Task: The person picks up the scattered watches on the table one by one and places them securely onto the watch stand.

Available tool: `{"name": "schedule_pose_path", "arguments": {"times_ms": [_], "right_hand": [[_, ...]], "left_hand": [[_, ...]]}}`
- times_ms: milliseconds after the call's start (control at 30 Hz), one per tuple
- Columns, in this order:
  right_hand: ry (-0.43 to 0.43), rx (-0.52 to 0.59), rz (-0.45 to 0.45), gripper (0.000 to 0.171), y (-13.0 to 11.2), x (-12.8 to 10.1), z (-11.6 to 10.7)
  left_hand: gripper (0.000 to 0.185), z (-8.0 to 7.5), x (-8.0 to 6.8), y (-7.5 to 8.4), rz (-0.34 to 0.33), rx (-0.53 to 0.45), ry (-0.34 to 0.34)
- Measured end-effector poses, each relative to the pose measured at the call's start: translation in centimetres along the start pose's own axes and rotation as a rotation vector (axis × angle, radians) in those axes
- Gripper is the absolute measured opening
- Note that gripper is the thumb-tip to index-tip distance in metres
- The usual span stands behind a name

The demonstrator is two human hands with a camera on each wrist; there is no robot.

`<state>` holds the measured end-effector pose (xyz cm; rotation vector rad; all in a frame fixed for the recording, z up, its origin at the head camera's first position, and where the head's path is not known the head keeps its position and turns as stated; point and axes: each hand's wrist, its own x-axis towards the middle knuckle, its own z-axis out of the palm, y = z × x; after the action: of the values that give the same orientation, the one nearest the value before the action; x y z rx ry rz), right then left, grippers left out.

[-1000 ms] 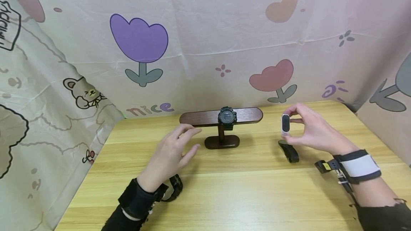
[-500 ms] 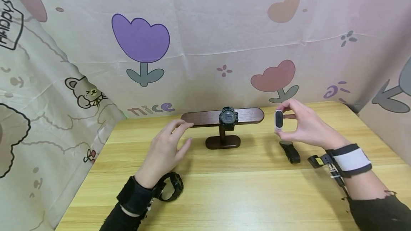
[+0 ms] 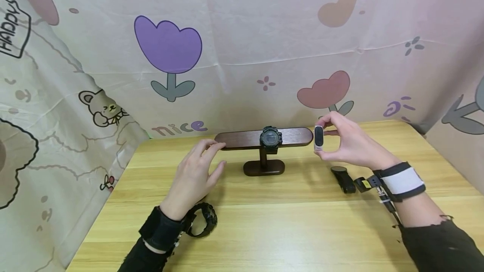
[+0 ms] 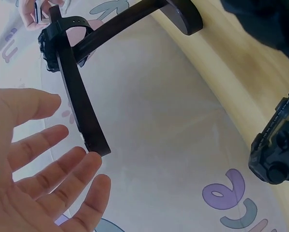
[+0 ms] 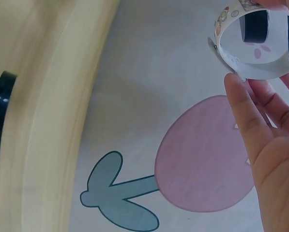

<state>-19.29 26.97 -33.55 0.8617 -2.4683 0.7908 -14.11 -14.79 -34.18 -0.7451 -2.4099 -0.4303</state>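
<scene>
At the left a black watch (image 3: 200,220) lies on the wooden table (image 3: 287,230), just beside the left wrist. The left hand (image 3: 196,175) hovers above the table with its fingers spread and relaxed, holding nothing; the fingertips (image 4: 88,162) sit right at the left end of the dark wooden watch stand (image 3: 264,138), though I cannot tell whether they touch it. A chunky black watch (image 3: 270,138) is strapped round the middle of the stand's crossbar, above the post and oval foot. Just past the right end of the bar, the right hand (image 3: 345,144) pinches a white band with a dark face (image 3: 319,137) between thumb and fingers, held upright in the air, near the bar's tip but apart from it. Below that hand another black watch (image 3: 343,178) lies on the table, beside the right wrist strap
</scene>
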Motion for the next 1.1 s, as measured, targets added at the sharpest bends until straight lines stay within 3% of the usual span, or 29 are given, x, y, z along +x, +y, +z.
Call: {"name": "schedule_pose_path", "arguments": {"times_ms": [367, 1100], "right_hand": [[-0.04, 0.072, -0.021, 0.064, -0.1, 1.2, 0.9], [-0.078, 0.054, -0.043, 0.064, -0.6, 3.0, 2.7]], "left_hand": [[0.045, 0.2, 0.0, -0.3, -0.01, 0.012, -0.001], [0.045, 0.1, 0.0, -0.6, -0.019, 0.0, 0.004]]}}
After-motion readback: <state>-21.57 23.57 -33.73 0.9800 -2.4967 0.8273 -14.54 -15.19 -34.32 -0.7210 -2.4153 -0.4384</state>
